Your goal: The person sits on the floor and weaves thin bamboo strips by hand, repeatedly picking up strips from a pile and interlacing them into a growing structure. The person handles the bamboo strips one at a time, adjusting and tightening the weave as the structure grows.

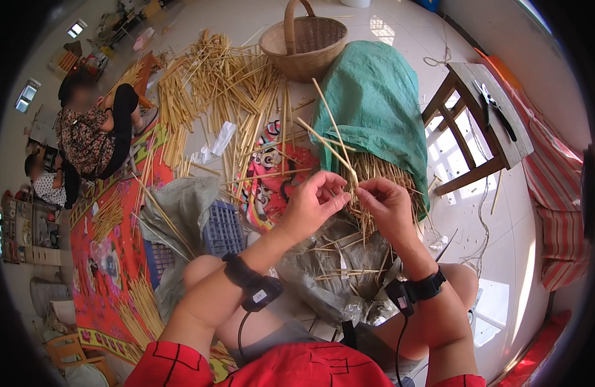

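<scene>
Over my lap, my left hand (315, 203) and my right hand (384, 201) come close together with their fingers pinched. Between them are a few pale straw strands (328, 111), crossed and folded near the fingertips, with long ends sticking up and to the left. Fingertips hide just how the strands are joined. Right behind the hands lies a green woven sack (370, 87), its mouth toward me and packed with a bundle of straw (378, 169). Below the hands, crumpled plastic sheeting (323, 264) carries loose bits of straw.
A wicker basket (304, 48) stands behind the sack. Pliers (491, 106) lie on a wooden stool (478, 84) at right. Piles of straw (220, 84) cover the floor at back left. A blue plastic crate (225, 229) sits by my left knee. Two people (88, 132) sit at far left.
</scene>
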Motion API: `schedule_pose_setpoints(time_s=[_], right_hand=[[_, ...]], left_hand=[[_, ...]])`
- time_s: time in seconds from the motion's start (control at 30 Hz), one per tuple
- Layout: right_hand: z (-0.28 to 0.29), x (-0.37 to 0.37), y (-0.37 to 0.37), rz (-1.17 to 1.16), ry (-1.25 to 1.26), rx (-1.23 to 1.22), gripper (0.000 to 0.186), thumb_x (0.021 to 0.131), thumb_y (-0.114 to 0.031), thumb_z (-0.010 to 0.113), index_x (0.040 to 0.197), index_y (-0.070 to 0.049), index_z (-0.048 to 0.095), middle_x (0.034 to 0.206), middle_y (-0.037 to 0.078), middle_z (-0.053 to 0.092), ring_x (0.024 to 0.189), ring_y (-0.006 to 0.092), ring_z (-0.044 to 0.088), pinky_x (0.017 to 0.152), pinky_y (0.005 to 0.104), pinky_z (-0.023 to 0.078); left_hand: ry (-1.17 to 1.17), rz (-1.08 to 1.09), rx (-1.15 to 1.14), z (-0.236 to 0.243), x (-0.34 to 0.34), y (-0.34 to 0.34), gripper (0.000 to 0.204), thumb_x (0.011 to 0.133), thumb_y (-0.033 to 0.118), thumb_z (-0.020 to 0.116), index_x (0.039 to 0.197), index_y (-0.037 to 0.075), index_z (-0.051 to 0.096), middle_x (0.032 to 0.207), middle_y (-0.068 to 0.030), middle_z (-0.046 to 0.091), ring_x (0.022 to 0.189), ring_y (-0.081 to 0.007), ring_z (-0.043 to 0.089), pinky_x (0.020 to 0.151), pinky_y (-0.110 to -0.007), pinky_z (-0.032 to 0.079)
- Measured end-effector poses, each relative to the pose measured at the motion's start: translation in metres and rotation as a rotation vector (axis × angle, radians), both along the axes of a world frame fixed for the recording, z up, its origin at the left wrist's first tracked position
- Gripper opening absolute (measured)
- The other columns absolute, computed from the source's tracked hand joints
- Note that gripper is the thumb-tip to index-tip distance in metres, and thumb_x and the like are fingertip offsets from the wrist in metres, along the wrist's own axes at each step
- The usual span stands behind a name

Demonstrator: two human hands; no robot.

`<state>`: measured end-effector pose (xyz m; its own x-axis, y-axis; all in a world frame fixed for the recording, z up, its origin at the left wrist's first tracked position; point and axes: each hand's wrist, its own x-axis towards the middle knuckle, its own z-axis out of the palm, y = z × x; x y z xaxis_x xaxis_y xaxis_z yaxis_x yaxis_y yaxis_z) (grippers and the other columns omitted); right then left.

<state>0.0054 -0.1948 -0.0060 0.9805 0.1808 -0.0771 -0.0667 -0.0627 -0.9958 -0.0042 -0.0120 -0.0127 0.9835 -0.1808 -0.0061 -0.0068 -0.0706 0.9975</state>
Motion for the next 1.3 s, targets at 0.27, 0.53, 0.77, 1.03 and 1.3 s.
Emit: schedule_pose_setpoints(time_s=[0.27, 0.53, 0.77, 1.03, 1.3], right_hand=[[-0.005, -0.01, 0.011, 0.11, -0.018, -0.091, 0.01, 0.087, -0.007, 0.067, 0.091, 0.002, 0.066, 0.078, 0.001, 0.065, 0.071, 0.0044, 0.056, 0.063, 0.0199, 0.045], [-0.004, -0.006, 0.014, 0.128, 0.014, -0.1, 0.012, 0.091, -0.011, 0.06, 0.088, 0.001, 0.06, 0.072, 0.0, 0.061, 0.067, 0.0051, 0.054, 0.06, 0.0208, 0.043], [-0.013, 0.0, 0.012, 0.012, 0.232, -0.193, 0.015, 0.089, -0.012, 0.059, 0.085, 0.002, 0.061, 0.069, 0.006, 0.064, 0.063, 0.0124, 0.061, 0.058, 0.0278, 0.047], [-0.051, -0.002, -0.01, 0.185, -0.172, -0.926, 0.015, 0.076, -0.02, 0.067, 0.079, -0.005, 0.067, 0.071, 0.013, 0.067, 0.064, 0.0303, 0.064, 0.062, 0.04, 0.05], [-0.042, -0.012, -0.013, 0.761, -0.077, -1.324, 0.022, 0.077, -0.022, 0.07, 0.091, -0.005, 0.07, 0.083, 0.014, 0.067, 0.081, 0.0248, 0.066, 0.07, 0.0362, 0.052]], left_hand=[[0.043, 0.062, -0.065, 0.001, 0.0, 0.004, 0.013, 0.089, 0.011, 0.065, 0.091, -0.001, 0.064, 0.078, -0.0007, 0.064, 0.068, -0.0043, 0.056, 0.06, -0.02, 0.045], [0.071, 0.093, -0.04, 0.01, -0.004, 0.005, 0.012, 0.091, 0.01, 0.061, 0.09, -0.002, 0.06, 0.08, -0.0023, 0.065, 0.07, -0.0089, 0.064, 0.061, -0.021, 0.048], [-0.05, 0.094, -0.018, 0.011, -0.01, 0.002, 0.011, 0.092, 0.009, 0.058, 0.092, -0.002, 0.057, 0.081, -0.0044, 0.064, 0.072, -0.0104, 0.065, 0.063, -0.022, 0.051], [-0.124, 0.089, -0.174, 0.036, -0.004, 0.026, 0.009, 0.096, 0.011, 0.053, 0.094, 0.002, 0.052, 0.084, -0.0035, 0.062, 0.065, -0.006, 0.055, 0.06, -0.019, 0.045], [-0.022, 0.193, -0.215, 0.039, 0.005, 0.049, 0.014, 0.096, 0.019, 0.054, 0.095, 0.006, 0.057, 0.082, -0.0007, 0.063, 0.062, -0.0035, 0.052, 0.055, -0.017, 0.04]])
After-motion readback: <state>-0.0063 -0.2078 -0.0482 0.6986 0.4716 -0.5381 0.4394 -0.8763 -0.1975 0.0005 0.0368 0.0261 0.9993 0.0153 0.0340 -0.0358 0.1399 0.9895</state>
